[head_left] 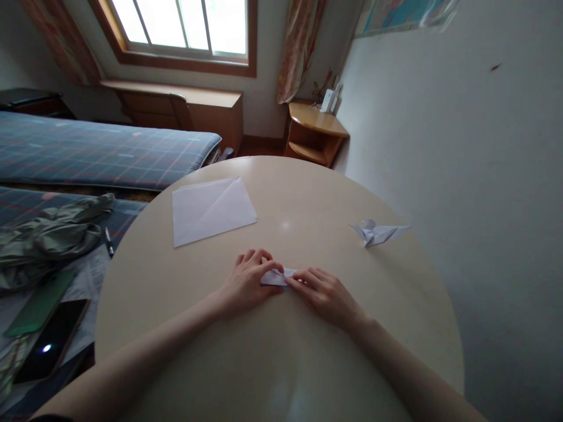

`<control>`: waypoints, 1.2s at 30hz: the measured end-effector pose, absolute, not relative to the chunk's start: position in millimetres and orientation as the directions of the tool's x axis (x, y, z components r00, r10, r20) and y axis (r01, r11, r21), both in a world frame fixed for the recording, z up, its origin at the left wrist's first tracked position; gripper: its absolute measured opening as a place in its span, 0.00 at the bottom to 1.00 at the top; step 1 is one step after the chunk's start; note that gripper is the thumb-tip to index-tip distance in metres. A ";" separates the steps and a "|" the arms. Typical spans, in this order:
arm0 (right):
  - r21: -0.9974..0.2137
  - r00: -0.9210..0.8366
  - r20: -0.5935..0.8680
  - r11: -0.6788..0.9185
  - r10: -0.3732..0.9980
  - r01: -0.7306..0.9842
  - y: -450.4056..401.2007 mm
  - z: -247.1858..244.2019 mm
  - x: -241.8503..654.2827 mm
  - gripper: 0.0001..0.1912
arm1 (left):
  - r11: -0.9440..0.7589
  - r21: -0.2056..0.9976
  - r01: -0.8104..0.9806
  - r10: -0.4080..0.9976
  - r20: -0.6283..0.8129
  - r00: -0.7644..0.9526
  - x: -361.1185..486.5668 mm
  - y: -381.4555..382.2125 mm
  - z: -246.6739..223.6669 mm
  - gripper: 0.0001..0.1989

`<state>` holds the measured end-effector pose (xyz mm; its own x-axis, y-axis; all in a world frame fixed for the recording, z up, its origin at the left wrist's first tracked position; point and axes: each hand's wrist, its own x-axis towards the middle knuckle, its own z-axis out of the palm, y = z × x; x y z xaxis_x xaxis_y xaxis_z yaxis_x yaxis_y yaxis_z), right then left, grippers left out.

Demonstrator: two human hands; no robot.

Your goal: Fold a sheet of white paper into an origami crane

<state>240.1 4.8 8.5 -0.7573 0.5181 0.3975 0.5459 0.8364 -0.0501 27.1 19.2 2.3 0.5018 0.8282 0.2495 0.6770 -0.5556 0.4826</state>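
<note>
Between my two hands a small folded piece of white paper (278,278) lies on the round cream table (281,363). My left hand (252,276) grips its left part, with the index finger curled over the top and the thumb along the near edge. From the other side, the fingertips of my right hand (322,291) are pressed together on the paper's right end and partly hide it. Farther right on the table stands a folded white paper crane (373,233). A stack of white paper sheets (211,212) rests at the table's far left.
Left of the table, a plaid mattress (127,208) carries crumpled grey-green cloth (48,234), a pen (109,241), a green case (41,303) and a dark phone (53,340). A white wall (492,205) runs close along the right. A small corner shelf (317,120) stands behind.
</note>
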 end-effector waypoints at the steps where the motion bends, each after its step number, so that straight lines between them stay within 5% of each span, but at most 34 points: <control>1: -0.077 -0.741 0.393 0.822 0.545 0.564 3.4 8.1 237.7 0.13 | -0.549 0.485 0.681 0.833 0.245 0.496 27.2 19.4 2.3 0.13; 11: -0.420 -0.441 0.312 0.538 0.842 0.731 9.7 0.4 219.0 0.05 | -0.525 0.501 0.688 0.846 0.218 0.487 28.3 18.9 3.2 0.15; 21: -0.352 -0.221 0.220 0.289 0.950 0.891 12.8 -3.5 216.3 0.05 | -0.347 0.528 0.775 0.934 0.120 0.336 30.9 18.8 4.3 0.21; 26: -0.374 -0.238 0.244 0.318 0.940 0.871 8.7 -3.1 214.8 0.05 | -0.339 0.523 0.783 0.939 0.128 0.321 31.9 16.8 5.6 0.20; 31: -0.435 -0.288 0.368 0.437 0.884 0.788 3.9 -1.9 216.5 0.03 | -0.435 0.462 0.773 0.897 0.295 0.329 32.8 12.6 2.3 0.17; 36: -0.297 -0.391 0.562 0.619 0.729 0.727 1.6 0.6 220.2 0.10 | -0.582 0.373 0.723 0.799 0.426 0.424 32.0 10.6 1.7 0.07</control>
<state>220.2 1.6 0.6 -0.3907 0.7290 0.5620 0.7269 0.6189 -0.2975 32.0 10.6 1.7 0.4237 0.7993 0.4261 0.7229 -0.5819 0.3726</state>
